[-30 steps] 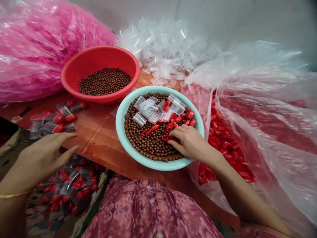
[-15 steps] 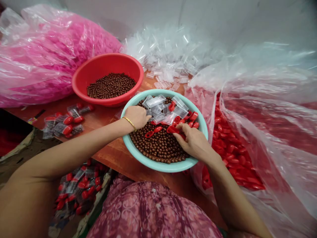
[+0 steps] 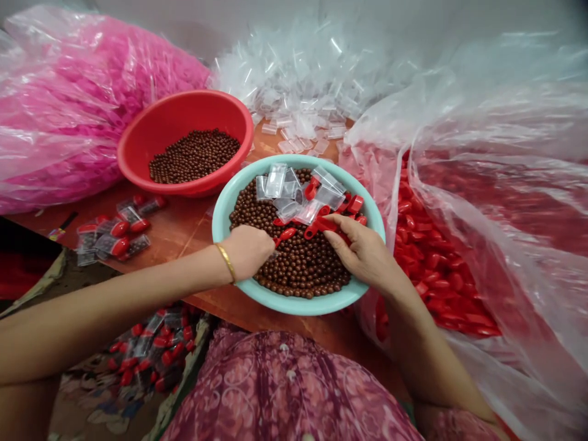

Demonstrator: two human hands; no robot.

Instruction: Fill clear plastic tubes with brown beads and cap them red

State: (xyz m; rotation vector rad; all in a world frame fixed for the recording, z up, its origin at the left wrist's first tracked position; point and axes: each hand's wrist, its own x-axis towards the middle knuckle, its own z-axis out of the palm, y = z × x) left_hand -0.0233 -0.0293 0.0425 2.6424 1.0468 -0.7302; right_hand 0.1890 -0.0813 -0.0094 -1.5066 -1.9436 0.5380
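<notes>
A light blue basin [image 3: 220,214] holds small brown balls [image 3: 307,269], with clear plastic cases [image 3: 275,180] and red plastic caps [image 3: 353,205] lying on top. My left hand [image 3: 252,252], a gold bangle at its wrist, is down among the balls on the basin's left side. Its fingers are curled closed; what they grip is hidden, though a glint of clear plastic shows by the fingertips. Close to it lies a loose red cap [image 3: 288,234]. On the basin's right side, my right hand [image 3: 362,245] pinches a red cap [image 3: 327,224] between thumb and fingers, beside other caps.
Behind on the left stands a red bowl [image 3: 131,150] of brown balls, next to a bag of pink pieces [image 3: 68,110]. Clear cases [image 3: 298,92] are heaped at the back. An open bag of red caps [image 3: 432,263] is at right. Filled red-capped cases [image 3: 113,236] lie left, more below.
My left hand has moved from the clear cases down and toward me into the brown balls. My right hand stays at the red caps. The view has shifted slightly.
</notes>
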